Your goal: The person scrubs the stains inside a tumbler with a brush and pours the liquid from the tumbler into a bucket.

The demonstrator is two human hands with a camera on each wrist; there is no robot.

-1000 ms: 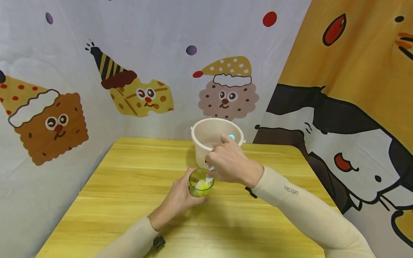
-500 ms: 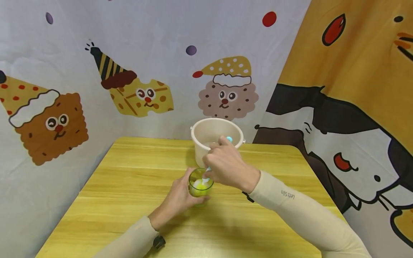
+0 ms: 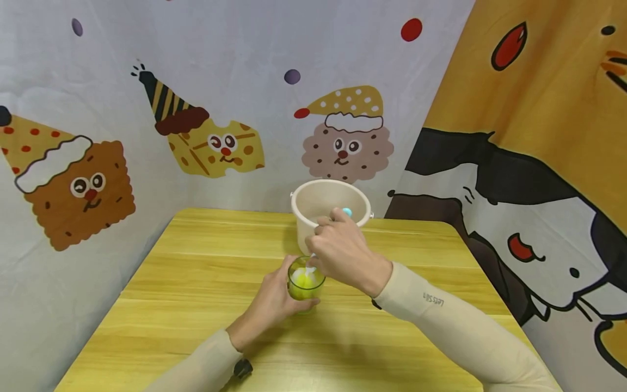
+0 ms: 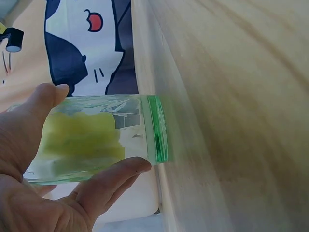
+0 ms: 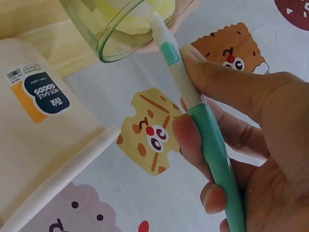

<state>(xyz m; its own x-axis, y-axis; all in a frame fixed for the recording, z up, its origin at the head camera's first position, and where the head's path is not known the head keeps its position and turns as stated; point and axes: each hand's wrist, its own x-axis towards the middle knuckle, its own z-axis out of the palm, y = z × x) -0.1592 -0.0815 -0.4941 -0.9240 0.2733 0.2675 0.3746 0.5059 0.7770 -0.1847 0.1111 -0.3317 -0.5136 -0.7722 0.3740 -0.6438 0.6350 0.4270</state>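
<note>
My left hand [image 3: 274, 296] grips a clear green-tinted glass [image 4: 157, 128] from its left side, thumb and fingers on opposite sides of the wall. In the left wrist view the thick green base is close over the wooden table. A cup brush [image 5: 210, 133] with a teal ribbed handle and white neck is in my right hand [image 3: 345, 250], thumb and fingers curled round it. The brush's neck slants through the mouth of the glass. Inside sits a soft yellow and white head [image 3: 305, 280], seen blurred through the wall. The handle's light-blue end [image 3: 346, 212] shows past my knuckles.
A cream bucket [image 3: 305, 231] with a label [image 5: 46, 99] stands right behind the glass, under my right hand in the head view. The wood-grain table [image 3: 196, 261] backs onto a cartoon-printed cloth [image 3: 235, 49], which also hangs along both sides.
My right hand has shifted slightly left with the brush, and the brush head has turned or moved within the glass. The left hand keeps its grip in nearly the same place.
</note>
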